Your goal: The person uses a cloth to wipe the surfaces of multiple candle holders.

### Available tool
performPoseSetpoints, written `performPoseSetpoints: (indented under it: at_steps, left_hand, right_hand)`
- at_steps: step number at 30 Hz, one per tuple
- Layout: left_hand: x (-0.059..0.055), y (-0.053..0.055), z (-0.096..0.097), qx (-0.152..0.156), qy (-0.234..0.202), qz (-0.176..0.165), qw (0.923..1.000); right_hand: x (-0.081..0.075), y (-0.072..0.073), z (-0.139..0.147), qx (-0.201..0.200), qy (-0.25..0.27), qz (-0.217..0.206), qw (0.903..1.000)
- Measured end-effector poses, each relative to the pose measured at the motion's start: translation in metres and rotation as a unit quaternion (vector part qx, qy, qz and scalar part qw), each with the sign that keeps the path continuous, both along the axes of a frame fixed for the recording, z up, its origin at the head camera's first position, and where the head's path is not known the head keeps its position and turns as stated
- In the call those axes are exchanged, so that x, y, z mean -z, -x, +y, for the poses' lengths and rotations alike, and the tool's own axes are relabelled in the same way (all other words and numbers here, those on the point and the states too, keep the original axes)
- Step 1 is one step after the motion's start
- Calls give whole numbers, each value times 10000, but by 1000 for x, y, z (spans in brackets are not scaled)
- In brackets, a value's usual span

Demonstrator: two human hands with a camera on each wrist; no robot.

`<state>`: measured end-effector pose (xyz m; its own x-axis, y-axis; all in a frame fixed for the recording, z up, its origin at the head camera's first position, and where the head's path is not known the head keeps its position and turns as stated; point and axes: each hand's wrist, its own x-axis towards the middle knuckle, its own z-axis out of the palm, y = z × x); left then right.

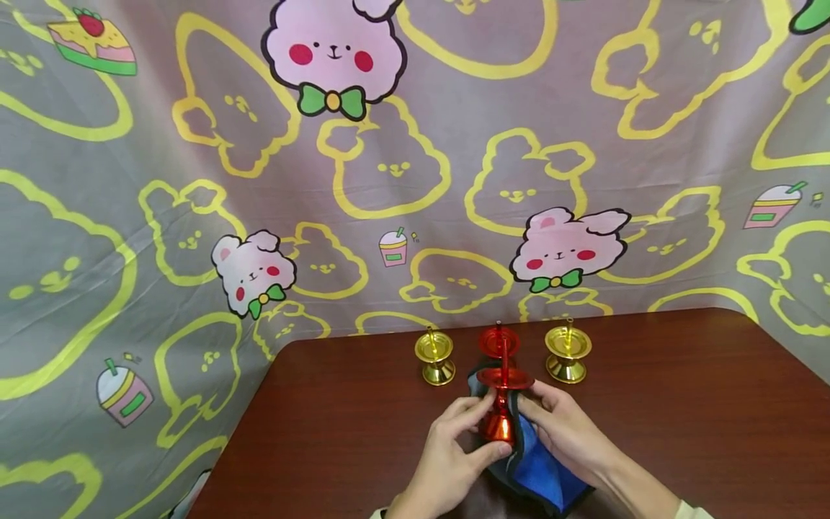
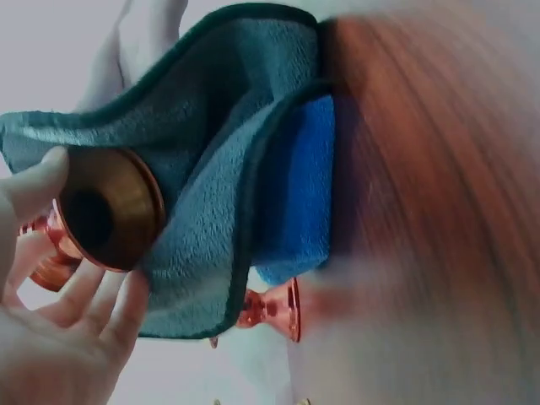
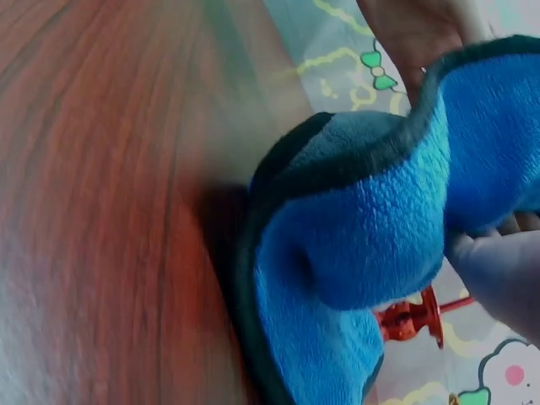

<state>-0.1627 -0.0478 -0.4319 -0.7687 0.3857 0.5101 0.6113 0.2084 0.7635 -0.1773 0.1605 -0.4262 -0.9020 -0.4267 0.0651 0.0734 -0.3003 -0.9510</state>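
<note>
A shiny red candle holder [image 1: 501,425], with a flared base, a wide dish and an upright spike, is raised off the table. My left hand [image 1: 447,454] grips it by the base, thumb at the base's lower rim and fingers around the side. The left wrist view shows the hollow underside of the base [image 2: 93,215]. My right hand [image 1: 573,436] holds a cloth [image 1: 545,468], blue on one side and grey on the other with a dark border, against the holder. In the right wrist view, folds of the blue cloth [image 3: 371,240] hide most of the holder and the fingers.
Behind the hands stands a second red candle holder [image 1: 499,342], partly covered by the raised one. Gold candle holders stand to its left [image 1: 438,371] and right [image 1: 568,367]. The brown wooden table [image 1: 700,404] ends at a patterned curtain [image 1: 402,180].
</note>
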Motion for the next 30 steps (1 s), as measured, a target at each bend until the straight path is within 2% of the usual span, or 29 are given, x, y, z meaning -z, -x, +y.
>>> performPoseSetpoints:
  at_steps: [3,6,11,13,15,17,20,23,27,30]
  left_hand:
    - [-1,-3,3,-104,-95,-38,9999]
    - [-1,-7,9,-312,-175,37,9994]
    - [0,-12,22,-908,-52,608,9940]
    - [1,-13,27,-1173,35,823,9897]
    - [1,-13,31,-1366,45,849,9870]
    - [1,-13,34,-1417,-32,618,9880]
    - [0,-12,36,-1383,-232,76,9901]
    - [0,-12,36,-1356,-557,-362,9885]
    - [0,-13,34,-1295,-1215,-943,9796]
    - [-2,-13,31,-904,-1497,-1972,9646]
  right_hand:
    - [1,-3,-5,370,-20,46,9993]
    - [0,-6,-13,955,-284,-59,9950]
    - [-5,-8,-27,1999,-766,-359,9762]
    - [-6,-9,-31,2253,-871,-382,9696]
    - [-7,-10,-34,2321,-879,-415,9678]
    - [-7,-11,-34,2230,-775,-439,9707]
    - [-7,-13,-32,1991,-569,-452,9773]
    - [-9,-14,-27,1761,-472,-242,9829]
    - [-12,-12,-17,1682,-519,127,9843]
    - [-11,-10,-10,1748,-669,381,9816]
